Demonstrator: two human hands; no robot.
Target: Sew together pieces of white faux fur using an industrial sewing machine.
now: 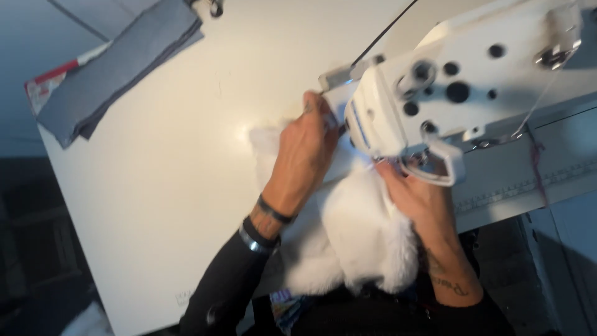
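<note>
The left hand (306, 149) is pressing flat, its grip open, on white furry fabric (354, 236) on the tabletop (155, 186). The right hand (418, 202) is pinching the fabric beside the sewing machine (448, 81) head. Feeding well probably means keeping both hands steady, fingers away from the needle, which is hidden.

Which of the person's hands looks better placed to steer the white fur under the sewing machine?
Probably the right hand: it grips the white fur just below the sewing machine. The left hand lies flat on top, off to the side.
</note>
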